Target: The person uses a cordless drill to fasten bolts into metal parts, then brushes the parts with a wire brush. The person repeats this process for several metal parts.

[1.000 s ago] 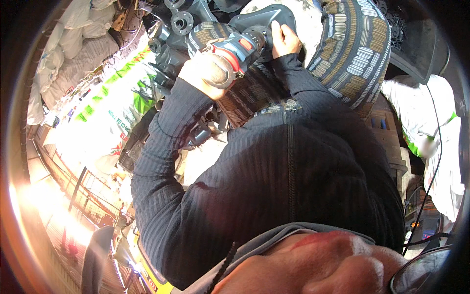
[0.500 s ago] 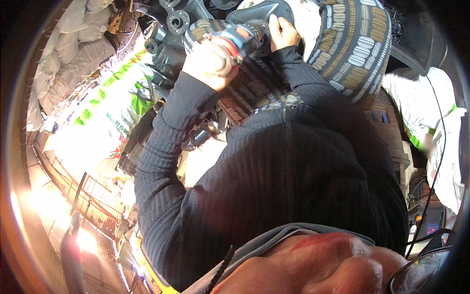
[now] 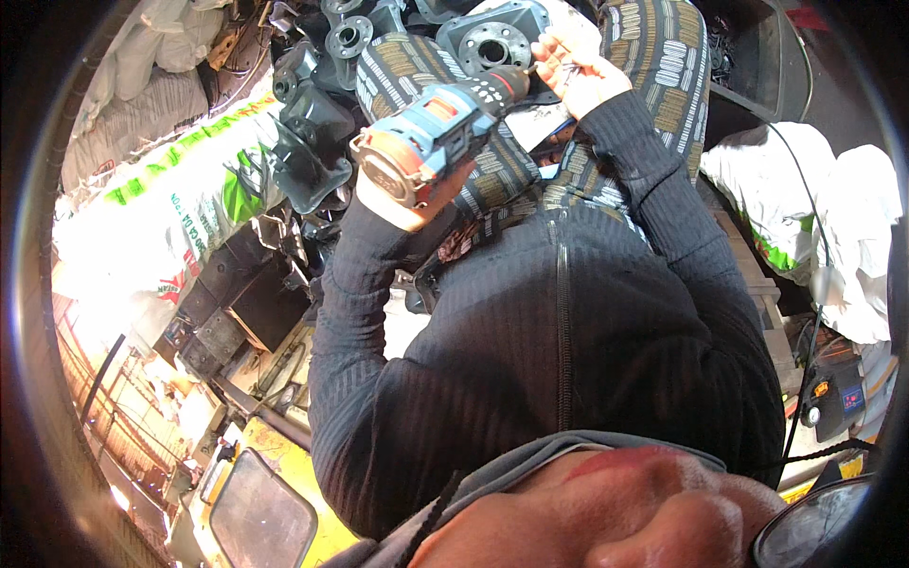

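My left hand [image 3: 413, 203] is wrapped round the grip of a blue and red cordless drill [image 3: 428, 134]. The drill's chuck points up and right, its tip close to my right hand [image 3: 585, 81]. That hand is turned palm up with curled fingers, and small thin dark pieces [image 3: 571, 70] show in it; their kind is too small to make out. Just beyond the chuck, a grey part with a round, holed flange [image 3: 491, 53] lies between my knees. Something flat and white [image 3: 536, 123] shows below the drill tip, partly hidden.
More grey flanged parts [image 3: 312, 142] are heaped at the left, beside a white and green sack [image 3: 180, 218]. A black bin [image 3: 757, 57] stands far right. White bags [image 3: 769, 180] and a hanging black cable [image 3: 816, 218] are at my right. A yellow surface [image 3: 251, 445] lies lower left.
The drill has come down and toward me, swinging its chuck up and right. My right hand has moved right and turned palm up, uncovering the flange. My knees have shifted slightly.
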The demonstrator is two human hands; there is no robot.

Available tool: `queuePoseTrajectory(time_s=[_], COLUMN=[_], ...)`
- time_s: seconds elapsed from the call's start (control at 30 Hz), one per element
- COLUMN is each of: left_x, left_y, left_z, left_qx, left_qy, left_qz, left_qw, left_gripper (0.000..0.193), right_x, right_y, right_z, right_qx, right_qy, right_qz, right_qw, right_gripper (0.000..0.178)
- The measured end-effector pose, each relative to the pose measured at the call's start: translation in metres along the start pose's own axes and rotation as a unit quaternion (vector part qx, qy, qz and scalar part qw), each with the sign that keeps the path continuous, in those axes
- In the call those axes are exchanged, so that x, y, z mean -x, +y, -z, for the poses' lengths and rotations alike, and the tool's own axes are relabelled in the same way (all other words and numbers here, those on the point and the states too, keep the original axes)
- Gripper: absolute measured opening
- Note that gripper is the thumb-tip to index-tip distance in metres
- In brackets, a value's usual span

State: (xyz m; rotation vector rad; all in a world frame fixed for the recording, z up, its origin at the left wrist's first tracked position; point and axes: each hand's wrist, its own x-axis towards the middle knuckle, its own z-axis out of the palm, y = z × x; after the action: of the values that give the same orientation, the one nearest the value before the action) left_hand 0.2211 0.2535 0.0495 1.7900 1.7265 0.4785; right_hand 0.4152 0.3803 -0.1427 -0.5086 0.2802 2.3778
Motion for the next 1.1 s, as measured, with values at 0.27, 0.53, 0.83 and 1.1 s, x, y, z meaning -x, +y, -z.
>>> queuePoseTrajectory(time_s=[0.27, 0.53, 0.83, 1.1], left_x=[0.025, 0.024, 0.020, 0.021], left_y=[-0.005, -0.005, -0.010, -0.009], left_z=[-0.003, 0.000, 0.005, 0.012], left_qx=[-0.073, -0.033, -0.136, -0.082], left_qy=[-0.009, 0.003, -0.049, -0.125], left_qz=[-0.033, -0.016, -0.044, -0.044], left_qw=[0.997, 0.999, 0.988, 0.988], left_gripper=[0.034, 0.031, 0.034, 0.062], right_x=[0.006, 0.011, 0.017, 0.019], right_y=[0.024, 0.030, 0.026, 0.023], right_z=[-0.010, -0.011, -0.022, -0.030], right_qx=[0.094, 0.182, 0.264, 0.309], right_qy=[-0.139, -0.110, -0.054, 0.010], right_qz=[-0.071, -0.077, -0.125, -0.200], right_qw=[0.983, 0.974, 0.955, 0.930], right_gripper=[0.060, 0.051, 0.039, 0.033])
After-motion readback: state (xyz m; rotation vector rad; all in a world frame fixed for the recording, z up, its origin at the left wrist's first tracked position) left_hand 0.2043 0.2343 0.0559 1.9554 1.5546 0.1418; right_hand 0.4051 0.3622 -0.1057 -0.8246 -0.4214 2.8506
